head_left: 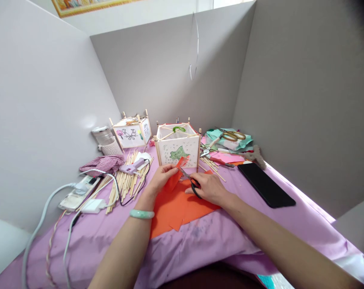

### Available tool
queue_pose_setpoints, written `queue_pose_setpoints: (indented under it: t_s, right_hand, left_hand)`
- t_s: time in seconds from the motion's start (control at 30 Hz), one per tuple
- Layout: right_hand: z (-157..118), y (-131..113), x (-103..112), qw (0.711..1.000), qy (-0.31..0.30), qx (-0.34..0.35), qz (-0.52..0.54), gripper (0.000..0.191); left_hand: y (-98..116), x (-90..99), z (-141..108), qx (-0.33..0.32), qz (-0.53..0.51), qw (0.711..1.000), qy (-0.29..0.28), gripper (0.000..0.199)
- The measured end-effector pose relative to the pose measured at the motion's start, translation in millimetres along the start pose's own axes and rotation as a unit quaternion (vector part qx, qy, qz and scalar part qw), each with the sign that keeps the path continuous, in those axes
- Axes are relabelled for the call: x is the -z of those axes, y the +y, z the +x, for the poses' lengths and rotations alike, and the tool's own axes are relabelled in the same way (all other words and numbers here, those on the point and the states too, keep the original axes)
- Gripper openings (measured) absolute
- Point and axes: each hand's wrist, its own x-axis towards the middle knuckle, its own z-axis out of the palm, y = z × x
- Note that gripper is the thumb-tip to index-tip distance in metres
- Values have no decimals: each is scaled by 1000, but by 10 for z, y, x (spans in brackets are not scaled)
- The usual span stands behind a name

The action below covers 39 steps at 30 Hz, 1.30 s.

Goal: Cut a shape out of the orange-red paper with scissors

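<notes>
Between the thumb and fingers of my left hand (163,178) is a small piece of orange paper (173,183), its upper edge cut into a fringe. My right hand (210,187) grips scissors (195,188) with black handles, and their blades point up and left at the paper piece. Below both hands a larger orange sheet (188,211) lies on the purple tablecloth. Just behind the hands stands a lantern (177,150) of wooden sticks and white panels, with a green glittery shape on its front and a green loop on top.
A second lantern (130,136), a jar (105,138), wooden sticks (128,188) and a glue gun (133,166) are at the left, with cables and a power strip (76,196). Pliers (220,161), gold-handled scissors (233,135) and a black phone (265,184) lie right. Grey panels enclose the table.
</notes>
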Motion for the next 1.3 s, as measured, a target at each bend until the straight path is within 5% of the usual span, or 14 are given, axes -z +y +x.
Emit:
queue_pose_setpoints:
  t_s: [1.3]
  right_hand:
    - [9, 4, -15, 1000, -9, -7, 12, 35]
  left_hand:
    - [41, -28, -16, 9, -17, 1000, -4, 29]
